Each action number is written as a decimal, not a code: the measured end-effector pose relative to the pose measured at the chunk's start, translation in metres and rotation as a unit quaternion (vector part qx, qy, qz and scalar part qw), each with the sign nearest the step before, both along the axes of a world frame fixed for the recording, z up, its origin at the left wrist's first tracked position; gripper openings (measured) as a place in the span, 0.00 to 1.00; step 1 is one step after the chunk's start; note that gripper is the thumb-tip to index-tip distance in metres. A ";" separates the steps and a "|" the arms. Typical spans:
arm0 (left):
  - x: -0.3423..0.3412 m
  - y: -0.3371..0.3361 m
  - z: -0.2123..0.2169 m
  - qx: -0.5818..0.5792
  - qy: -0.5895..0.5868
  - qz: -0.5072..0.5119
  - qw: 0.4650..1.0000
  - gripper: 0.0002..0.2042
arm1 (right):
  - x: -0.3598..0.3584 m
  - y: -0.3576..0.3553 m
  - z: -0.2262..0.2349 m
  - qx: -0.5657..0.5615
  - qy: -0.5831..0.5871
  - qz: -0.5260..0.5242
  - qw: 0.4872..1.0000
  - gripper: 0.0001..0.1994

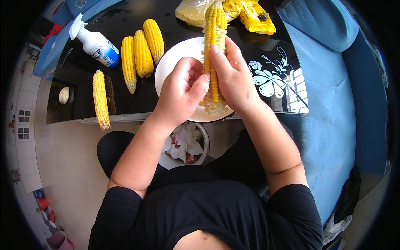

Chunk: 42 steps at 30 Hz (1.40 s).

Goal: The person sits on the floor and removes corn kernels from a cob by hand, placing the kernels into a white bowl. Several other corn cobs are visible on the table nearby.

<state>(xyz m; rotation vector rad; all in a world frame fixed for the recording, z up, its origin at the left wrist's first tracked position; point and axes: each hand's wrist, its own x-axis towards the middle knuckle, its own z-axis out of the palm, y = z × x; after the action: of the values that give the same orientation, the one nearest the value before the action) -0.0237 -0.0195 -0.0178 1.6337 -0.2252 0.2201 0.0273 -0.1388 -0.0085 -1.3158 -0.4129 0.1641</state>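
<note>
Over the round white plate (pixel 175 58) at the near edge of the dark glass tabletop (pixel 125 96), I hold a long yellow corn cob (pixel 215 37), partly stripped, standing nearly upright with its lower end down on the plate. My right hand (pixel 234 79) is wrapped round the cob from the right, fingers closed on it, index finger lying up along the kernel rows. My left hand (pixel 183 93) is curled at the cob's left side, thumb pressed against a single remaining row of kernels, the other fingers bent in; it pinches rather than grips.

Risks, as I judge them: the cob's foot rests on loose kernels, so a hard thumb push could make it skid off the plate's near rim, which slightly overhangs the tabletop's edge. Kernels popped sideways may fly past the plate and drop to the floor or into the bin below. A slipping thumb could scrape on the bare cob.

Containers: the plate holds a small heap of pale loose kernels (pixel 214 107) under my hands. Below the tabletop edge, a round waste bin (pixel 203 146) holds crumpled white tissue and a scrap of red. A clear bag of yellow grain (pixel 191 11) lies beyond the plate, beside yellow crinkled packets (pixel 254 16).

Elsewhere on the tabletop: three whole yellow cobs (pixel 142 50) side by side, a fourth cob (pixel 100 99) apart near the edge, a white spray bottle with blue label (pixel 96 42) lying down.
</note>
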 end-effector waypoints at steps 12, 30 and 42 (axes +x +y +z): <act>-0.001 0.005 0.005 -0.006 0.046 0.005 0.999 0.04 | 0.000 0.000 0.001 0.026 0.049 0.010 0.998 0.24; 0.001 0.006 0.003 -0.024 0.058 -0.002 0.998 0.04 | 0.001 0.000 -0.001 0.021 0.038 0.014 0.999 0.24; 0.000 0.006 -0.001 -0.018 0.048 -0.010 0.999 0.04 | -0.002 0.002 -0.001 0.010 0.022 0.011 1.000 0.22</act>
<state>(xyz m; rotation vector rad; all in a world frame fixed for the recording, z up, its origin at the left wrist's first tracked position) -0.0236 -0.0132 -0.0188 1.6016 -0.1636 0.1294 0.0256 -0.1373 -0.0095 -1.2859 -0.3911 0.2075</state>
